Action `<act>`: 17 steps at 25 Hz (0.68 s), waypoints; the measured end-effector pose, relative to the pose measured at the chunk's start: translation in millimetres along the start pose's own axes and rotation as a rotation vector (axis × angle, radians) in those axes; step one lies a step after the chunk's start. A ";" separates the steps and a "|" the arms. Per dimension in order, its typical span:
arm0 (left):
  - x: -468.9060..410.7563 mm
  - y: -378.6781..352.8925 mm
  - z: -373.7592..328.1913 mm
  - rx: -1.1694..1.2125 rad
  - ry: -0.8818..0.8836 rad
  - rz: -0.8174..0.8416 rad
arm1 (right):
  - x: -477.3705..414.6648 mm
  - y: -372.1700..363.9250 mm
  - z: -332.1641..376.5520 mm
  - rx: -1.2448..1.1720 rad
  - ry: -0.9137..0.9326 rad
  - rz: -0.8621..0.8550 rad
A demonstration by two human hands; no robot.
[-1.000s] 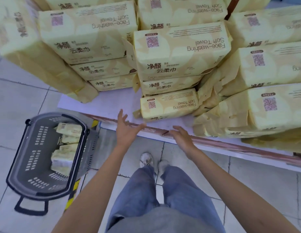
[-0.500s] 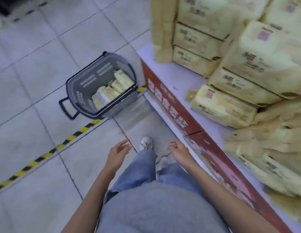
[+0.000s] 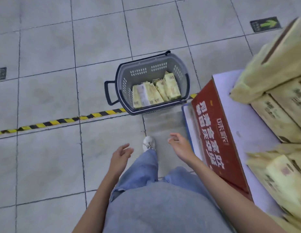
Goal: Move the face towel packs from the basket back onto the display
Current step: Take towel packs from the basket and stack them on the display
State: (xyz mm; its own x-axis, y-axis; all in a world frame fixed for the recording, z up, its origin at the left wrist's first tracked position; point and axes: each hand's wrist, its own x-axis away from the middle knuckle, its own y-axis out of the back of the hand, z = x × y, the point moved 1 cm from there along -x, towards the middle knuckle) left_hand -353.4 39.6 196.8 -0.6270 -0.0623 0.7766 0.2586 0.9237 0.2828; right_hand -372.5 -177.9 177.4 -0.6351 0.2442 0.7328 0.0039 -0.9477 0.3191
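A grey shopping basket [image 3: 168, 62] stands on the tiled floor ahead of me, against the corner of the display. Several pale yellow face towel packs [image 3: 155, 92] lie inside it, on edge. The display platform [image 3: 235, 118] runs along the right, stacked with more yellow packs [image 3: 274, 64]. My left hand [image 3: 120, 156] and my right hand [image 3: 179, 145] hang in front of me, well short of the basket, both empty with fingers loosely apart.
A red sign panel [image 3: 213, 132] fronts the display base at the right. Yellow-black hazard tape [image 3: 62, 120] crosses the floor to the basket. My jeans and a white shoe [image 3: 149, 142] fill the lower middle. Green arrow floor sticker [image 3: 265, 24] at far right.
My view has swung left from the display to the floor and basket. Both hands have left the display edge and dropped, empty, in front of my legs.
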 end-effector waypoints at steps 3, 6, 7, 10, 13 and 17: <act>-39.3 3.5 -55.5 -0.021 -0.060 0.033 | -24.3 10.1 29.0 -0.010 -0.006 -0.044; -72.1 -1.7 -107.9 -0.043 -0.093 0.078 | -42.4 26.8 40.0 -0.044 -0.037 -0.089; -83.2 -6.1 -124.3 -0.039 -0.099 0.095 | -50.7 33.4 43.7 -0.046 -0.042 -0.101; -113.7 -20.2 -160.5 -0.038 -0.084 0.114 | -80.9 51.4 56.2 -0.055 -0.101 -0.102; -145.2 -39.6 -186.2 -0.027 -0.056 0.102 | -124.7 69.2 77.6 -0.036 -0.110 -0.072; -189.0 -62.8 -220.4 0.028 -0.005 0.038 | -192.1 91.3 120.9 -0.010 -0.088 -0.024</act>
State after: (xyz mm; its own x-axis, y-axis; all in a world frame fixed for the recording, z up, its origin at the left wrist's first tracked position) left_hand -89.2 -90.0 156.4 -0.6203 -0.0248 0.7839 0.2622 0.9354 0.2371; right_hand -156.7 -286.5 138.5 -0.5646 0.2838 0.7750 -0.0189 -0.9432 0.3316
